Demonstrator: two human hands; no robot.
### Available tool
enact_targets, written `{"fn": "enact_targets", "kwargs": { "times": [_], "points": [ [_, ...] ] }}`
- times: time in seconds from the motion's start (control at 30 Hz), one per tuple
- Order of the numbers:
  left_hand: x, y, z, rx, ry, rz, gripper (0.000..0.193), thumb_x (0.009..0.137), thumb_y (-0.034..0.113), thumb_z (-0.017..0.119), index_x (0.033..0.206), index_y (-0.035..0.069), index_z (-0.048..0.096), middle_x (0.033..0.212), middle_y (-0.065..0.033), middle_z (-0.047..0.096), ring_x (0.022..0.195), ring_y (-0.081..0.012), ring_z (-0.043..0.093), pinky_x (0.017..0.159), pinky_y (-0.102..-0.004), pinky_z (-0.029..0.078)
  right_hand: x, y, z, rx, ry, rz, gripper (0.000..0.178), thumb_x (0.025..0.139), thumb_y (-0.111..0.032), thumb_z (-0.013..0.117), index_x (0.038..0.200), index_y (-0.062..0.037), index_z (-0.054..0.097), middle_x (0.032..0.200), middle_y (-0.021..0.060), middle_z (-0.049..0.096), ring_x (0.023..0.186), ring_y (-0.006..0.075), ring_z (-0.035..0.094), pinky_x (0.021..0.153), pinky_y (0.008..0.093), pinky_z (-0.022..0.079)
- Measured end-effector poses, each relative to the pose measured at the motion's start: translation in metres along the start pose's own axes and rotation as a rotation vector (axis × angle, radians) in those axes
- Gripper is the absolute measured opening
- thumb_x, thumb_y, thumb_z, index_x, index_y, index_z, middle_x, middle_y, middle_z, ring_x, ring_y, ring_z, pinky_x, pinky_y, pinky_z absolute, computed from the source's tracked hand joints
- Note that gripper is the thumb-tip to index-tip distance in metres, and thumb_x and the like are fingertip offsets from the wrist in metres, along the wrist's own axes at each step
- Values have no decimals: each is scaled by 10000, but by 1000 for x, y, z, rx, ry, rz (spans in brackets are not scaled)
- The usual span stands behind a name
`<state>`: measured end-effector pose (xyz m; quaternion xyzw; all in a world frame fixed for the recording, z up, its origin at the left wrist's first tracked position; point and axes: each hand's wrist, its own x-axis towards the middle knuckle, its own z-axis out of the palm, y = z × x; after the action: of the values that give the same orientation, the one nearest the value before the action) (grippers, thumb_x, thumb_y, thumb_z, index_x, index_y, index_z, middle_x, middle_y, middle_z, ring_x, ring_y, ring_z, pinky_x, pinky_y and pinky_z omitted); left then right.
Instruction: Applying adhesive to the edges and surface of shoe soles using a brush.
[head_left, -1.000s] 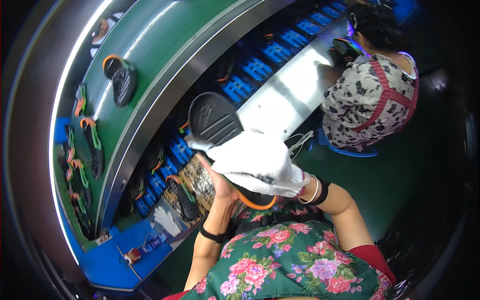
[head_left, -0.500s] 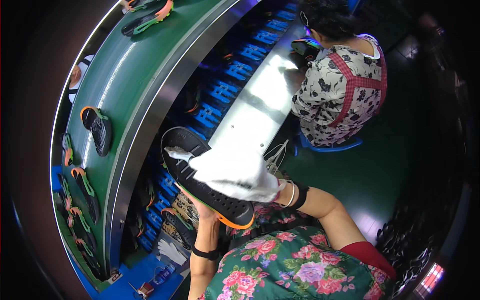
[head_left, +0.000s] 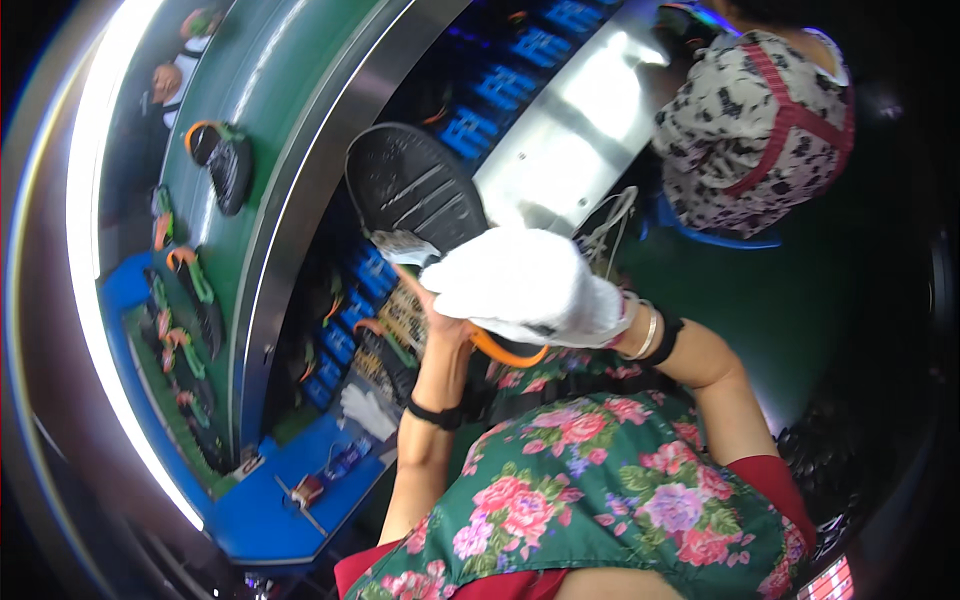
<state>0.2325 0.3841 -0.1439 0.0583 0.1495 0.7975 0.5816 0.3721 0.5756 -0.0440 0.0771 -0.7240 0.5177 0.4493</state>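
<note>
A black shoe (head_left: pixel 405 185) with ridged grooves and an orange rim at its near end is tilted up in front of my chest. My bare left hand (head_left: pixel 442 308) is closed around its side, fingers partly hidden beneath. Lying across the shoe's middle is my right hand (head_left: pixel 530 285) in a white glove, its fingers bunched together. From the glove a greyish-white tip (head_left: pixel 405 246) reaches over the shoe's left edge; whether it is a rag or a soiled glove finger I cannot tell.
To the left runs a green conveyor belt (head_left: pixel 275 95) carrying several black shoes with orange and green trim. A pale metal worktop (head_left: pixel 540 165) extends ahead. At the right a co-worker (head_left: pixel 760 130) sits on a blue stool. A white glove (head_left: pixel 368 410) lies near a blue table (head_left: pixel 270 520).
Both hands and the shoe sit higher in the view, and the shoe's grooved end is tipped up. My gloved hand now covers more of its near end. The view has shifted.
</note>
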Motion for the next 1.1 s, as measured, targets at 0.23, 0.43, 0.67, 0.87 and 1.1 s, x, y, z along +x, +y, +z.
{"fn": "enact_targets", "kwargs": {
  "times": [0.23,0.43,0.67,0.87,1.1],
  "points": [
    [13,-10,31,-28,280,117,1035,901,899,327,1492,69,510,1414,-127,614,1233,-302,613,1084,-457,485,-12,5,-7,-25,-17,93,294,862,-87,748,1155,-77,765,1133,106,759,1030,276,724,885,396,592],
    [19,-10,45,112,210,86,1071,871,927,331,1450,47,525,1344,-150,641,1169,-301,646,1023,-444,526,-15,6,-13,192,-34,84,269,858,-83,771,1127,-80,779,1121,95,778,1004,248,745,894,396,588],
    [42,-22,49,266,-2,14,1181,742,999,441,1262,-56,548,1093,-208,682,1019,-292,698,893,-419,596,-26,-6,-4,25,-90,79,247,848,-91,775,1094,-113,780,1051,80,773,962,277,740,881,412,597],
    [47,-19,67,145,104,-11,1185,713,1001,494,1243,-58,551,1058,-210,667,1024,-314,682,916,-439,582,-33,3,-14,83,-63,88,269,873,-96,763,1141,-91,767,1089,89,766,976,278,737,858,395,603],
    [56,-24,76,-73,123,63,1129,732,927,594,1258,-72,572,1073,-217,667,1021,-309,650,967,-485,553,-38,5,-19,114,23,155,240,819,-111,807,1059,-123,792,1030,32,783,925,223,745,779,385,595]
  ]
}}
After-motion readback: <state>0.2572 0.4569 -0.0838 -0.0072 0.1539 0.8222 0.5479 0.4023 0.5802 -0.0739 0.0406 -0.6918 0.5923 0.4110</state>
